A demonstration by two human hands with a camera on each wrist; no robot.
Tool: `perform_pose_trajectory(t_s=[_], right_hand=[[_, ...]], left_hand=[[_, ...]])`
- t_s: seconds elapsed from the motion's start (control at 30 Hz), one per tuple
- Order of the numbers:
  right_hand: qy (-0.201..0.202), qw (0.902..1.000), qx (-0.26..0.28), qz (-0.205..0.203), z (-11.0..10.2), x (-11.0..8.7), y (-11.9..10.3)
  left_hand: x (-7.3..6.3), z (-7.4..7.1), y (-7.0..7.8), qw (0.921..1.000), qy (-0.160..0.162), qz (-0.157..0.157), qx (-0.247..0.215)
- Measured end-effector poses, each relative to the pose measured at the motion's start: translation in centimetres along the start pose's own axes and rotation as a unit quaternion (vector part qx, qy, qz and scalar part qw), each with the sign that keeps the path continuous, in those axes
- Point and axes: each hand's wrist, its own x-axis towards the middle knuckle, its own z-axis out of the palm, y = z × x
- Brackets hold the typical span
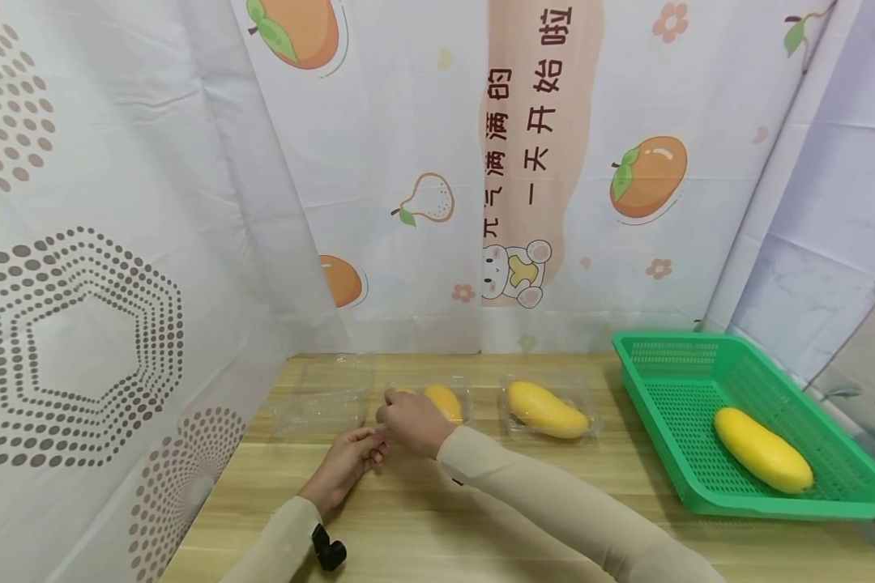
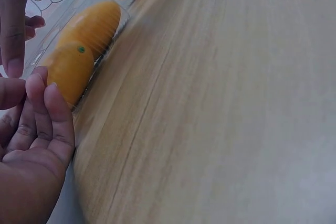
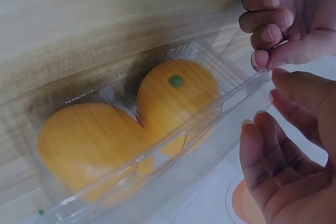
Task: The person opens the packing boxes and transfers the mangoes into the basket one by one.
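A clear plastic clamshell box (image 3: 181, 145) holds rounded yellow-orange fruits (image 3: 94, 145), one with a green stem dot. My left hand (image 1: 346, 465) is at the box's left corner, thumb and fingertip pinched together at its thin rim. Over the same corner reaches my right hand (image 1: 416, 421), its thumb and fingers apart and loosely bent around the edge. Whether the right fingertips touch the plastic is unclear. In the head view the right hand hides part of the box and fruit.
To the right stands another clear box holding a yellow mango (image 1: 547, 410). A clear open box (image 1: 324, 397) with no fruit lies at the left. Farther right, a green basket (image 1: 671, 453) holds a mango (image 1: 761, 449). A printed curtain (image 1: 408, 267) hangs behind the wooden table (image 1: 437, 526).
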Motion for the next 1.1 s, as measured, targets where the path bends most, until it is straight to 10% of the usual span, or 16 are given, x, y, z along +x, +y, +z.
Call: perform_pose_trajectory(t_s=[1.1], right_hand=[[0.041,0.9899,-0.130,-0.038,1.6,-0.3,-1.4]], left_hand=[[0.3,1.5,0.6,0.9961,0.087,-0.010,0.000]])
